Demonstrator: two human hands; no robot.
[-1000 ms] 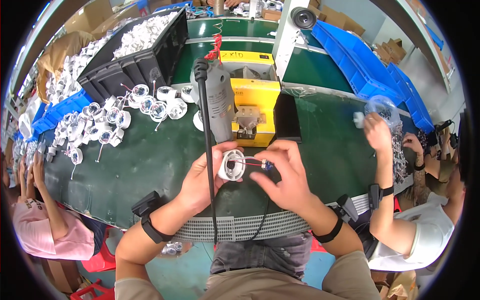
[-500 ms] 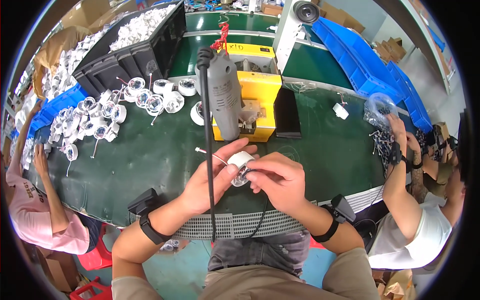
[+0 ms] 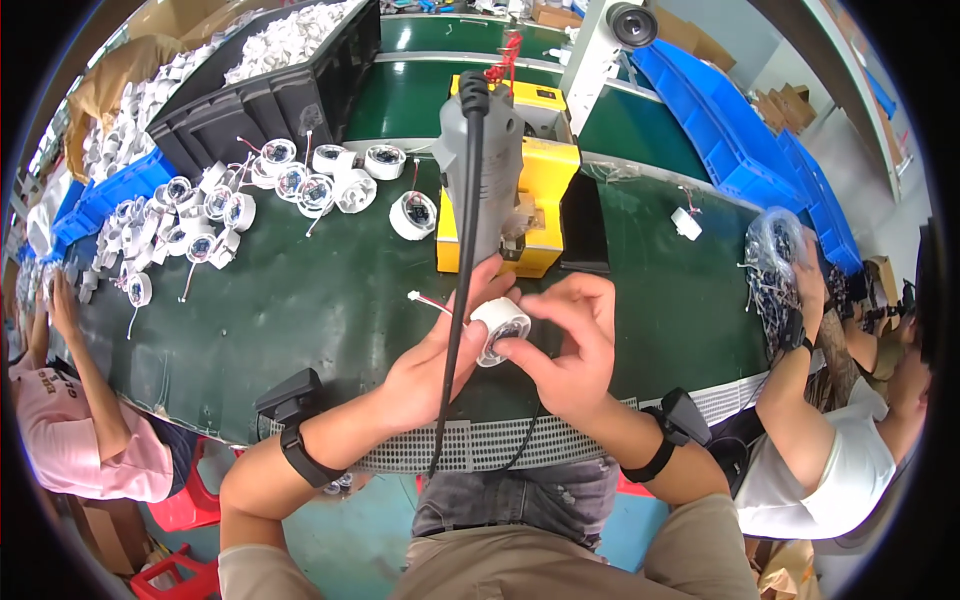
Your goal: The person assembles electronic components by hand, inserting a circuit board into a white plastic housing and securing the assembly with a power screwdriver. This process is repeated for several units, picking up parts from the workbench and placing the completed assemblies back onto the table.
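Note:
A white round plastic housing (image 3: pixel 503 312) with a small circuit board inside is between my two hands, its open face turned up toward the right. My left hand (image 3: pixel 425 368) is closed around its left side. A thin wire with a small white plug sticks out past that hand's fingers. My right hand (image 3: pixel 578 350) has its thumb pressed inside the rim, with a bent index finger at the housing's upper right edge. Just beyond my hands hangs a grey electric screwdriver (image 3: pixel 497 175), its black cable (image 3: pixel 462 290) crossing in front of my left fingers.
Behind the screwdriver stands a yellow fixture (image 3: pixel 552 185). Several similar white housings (image 3: pixel 200 245) lie at left, near a black crate (image 3: pixel 250 115) of white parts. A lone white part (image 3: pixel 686 223) lies at right, near a bag of wires (image 3: pixel 775 245). Co-workers sit on both sides.
My right fingers have spread from a pinch at the housing, with the thumb now inside its rim. The housing has turned and shifted slightly right. The view has shifted, uncovering a housing beside the screwdriver.

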